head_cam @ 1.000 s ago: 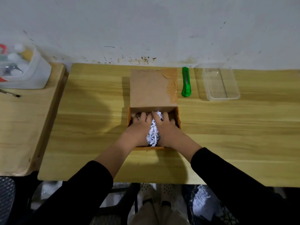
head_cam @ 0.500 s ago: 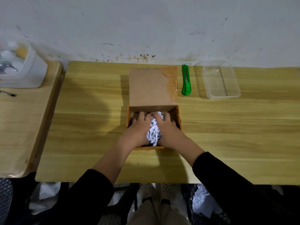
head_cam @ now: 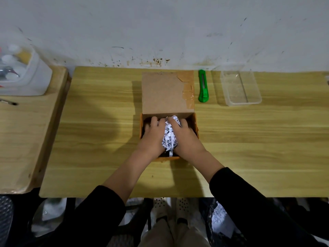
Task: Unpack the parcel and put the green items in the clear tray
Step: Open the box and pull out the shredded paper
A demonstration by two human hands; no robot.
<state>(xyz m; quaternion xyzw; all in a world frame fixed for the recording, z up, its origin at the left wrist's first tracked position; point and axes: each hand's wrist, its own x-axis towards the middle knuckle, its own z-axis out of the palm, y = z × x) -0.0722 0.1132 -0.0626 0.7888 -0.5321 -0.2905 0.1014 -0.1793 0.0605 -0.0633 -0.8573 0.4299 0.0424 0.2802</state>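
I see both hands down in the open cardboard box (head_cam: 195, 122) at the centre of the frame. The left hand (head_cam: 153, 135) and the right hand (head_cam: 184, 137) press in from either side on a wad of shredded white paper (head_cam: 169, 138), fingers curled over its far edge, cupping it between the palms. The box lid (head_cam: 164, 92) is folded back flat, away from me, with torn brown tape on its right edge.

Just right of the lid lies a green utility knife (head_cam: 203, 86), lengthwise toward the wall. Further right, apart from the knife, sits the clear tray (head_cam: 240, 87); I see nothing green in it.

All of this rests on a light wood-grain table (head_cam: 98, 139) pushed against a scuffed, stained white wall (head_cam: 160, 29). At the left edge of the frame a second wooden table (head_cam: 23, 136) butts up beside it, carrying a white plastic bin (head_cam: 30, 77) of blurred odds and ends.

Compared with half a second ago, the hands sit in the same grip on the paper; the box, knife and tray have not shifted on the table.
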